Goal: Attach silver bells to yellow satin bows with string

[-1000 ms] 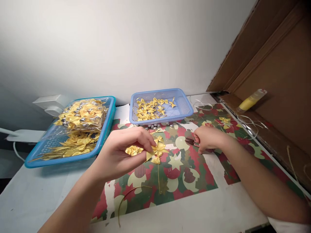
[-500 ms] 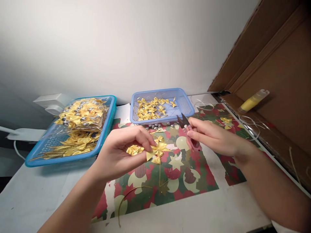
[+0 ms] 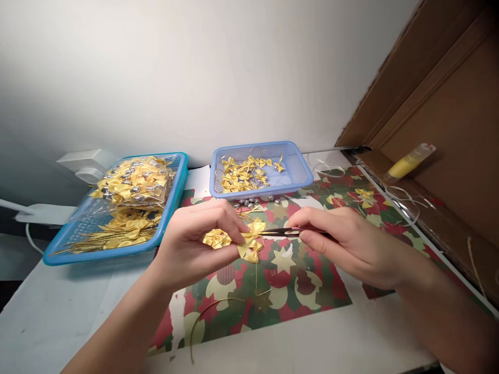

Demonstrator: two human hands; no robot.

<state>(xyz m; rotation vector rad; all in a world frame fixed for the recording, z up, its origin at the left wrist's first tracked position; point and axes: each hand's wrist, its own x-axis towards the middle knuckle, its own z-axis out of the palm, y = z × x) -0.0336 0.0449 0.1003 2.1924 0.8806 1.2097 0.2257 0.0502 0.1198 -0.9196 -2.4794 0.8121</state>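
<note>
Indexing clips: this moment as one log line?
left hand: pinches yellow bow | right hand: holds snips | snips' tips: at bow

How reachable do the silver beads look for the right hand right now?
Probably yes: the silver beads lie before the light-blue basket, with nothing standing between them and the right hand. It grips the scissors, though, so likely needs to set those down.

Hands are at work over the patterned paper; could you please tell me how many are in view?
2: the left hand pinches yellow ribbon, and the right hand holds dark-bladed snips pointing at it. No other hand shows.
</note>
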